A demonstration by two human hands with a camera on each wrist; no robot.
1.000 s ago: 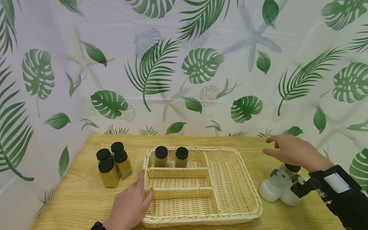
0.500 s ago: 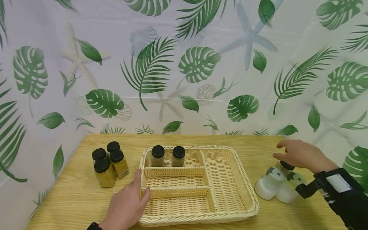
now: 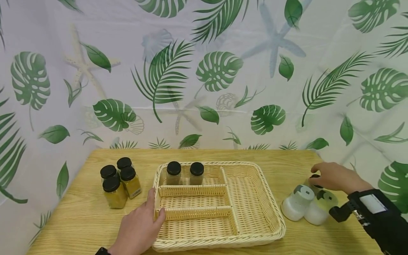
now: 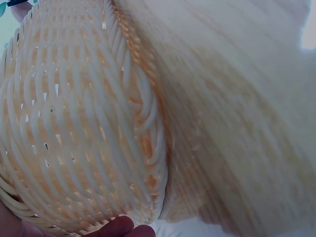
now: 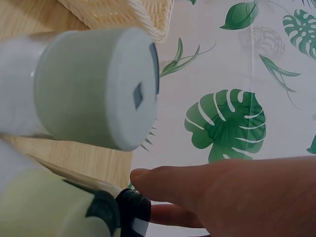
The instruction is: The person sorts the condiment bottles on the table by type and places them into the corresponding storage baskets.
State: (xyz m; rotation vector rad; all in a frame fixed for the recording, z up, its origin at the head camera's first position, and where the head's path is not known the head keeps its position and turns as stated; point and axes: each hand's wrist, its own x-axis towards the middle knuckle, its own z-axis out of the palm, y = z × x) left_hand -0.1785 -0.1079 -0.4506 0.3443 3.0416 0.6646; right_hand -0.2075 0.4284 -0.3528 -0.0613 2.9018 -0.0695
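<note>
My left hand [image 3: 137,223] grips the left side of a divided wicker basket [image 3: 255,239], thumb over the rim; in the left wrist view its fingertips [image 4: 118,228] show at the basket's woven side. Over at the right, my right hand [image 3: 341,177] has its fingers at the black lid [image 3: 315,180] of a jar, pinching it. In the right wrist view, the thumb [image 5: 148,180] and a finger lie by that black lid [image 5: 132,210]; most of the jar is hidden. Two white shakers, one with a pale green top [image 3: 304,193] and one with a yellowish top [image 3: 327,200], stand just in front.
Two black-lidded jars [image 3: 173,173] stand in the basket's back left compartment. Several black-lidded jars of yellow powder [image 3: 115,196] are grouped on the wooden table [image 3: 79,219], left of the basket. A leaf-print cloth [image 3: 197,134] hangs behind the table.
My right hand has moved down, from above the jar to its black lid. My left hand keeps its hold on the basket. The head view has shifted slightly.
</note>
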